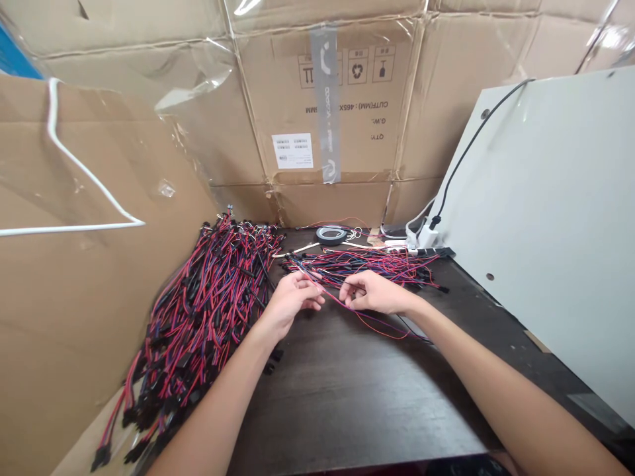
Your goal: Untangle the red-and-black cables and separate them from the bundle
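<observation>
Red-and-blue thin wire lead (pixel 331 296), pinched between both hands above dark wooden tabletop (pixel 347 390). Left hand (pixel 290 301): thumb and fingers closed on one end of the lead, palm turned inward. Right hand (pixel 374 292): fingertips closed on the same lead a little further along, knuckles up. Slack of the lead looping down from the right hand onto the tabletop in a red curve, just beside the right wrist. Behind the hands, small loose heap of red, blue and black wire leads (pixel 370 264), touching the tabletop and close to the fingertips. To the left, large sloping pile of red-and-blue leads with black connectors (pixel 198 317), running from the back of the tabletop down to its front left corner, leaning against brown cardboard wall (pixel 74 297). Black roll of tape (pixel 331 235) lying flat at the back edge, beyond the small heap. White power strip with black and white cables (pixel 421 239) at the back right, against pale grey flat panel (pixel 555 218). Brown cardboard boxes wrapped in clear film (pixel 347 99) stacked across the background; white label on the middle one.
</observation>
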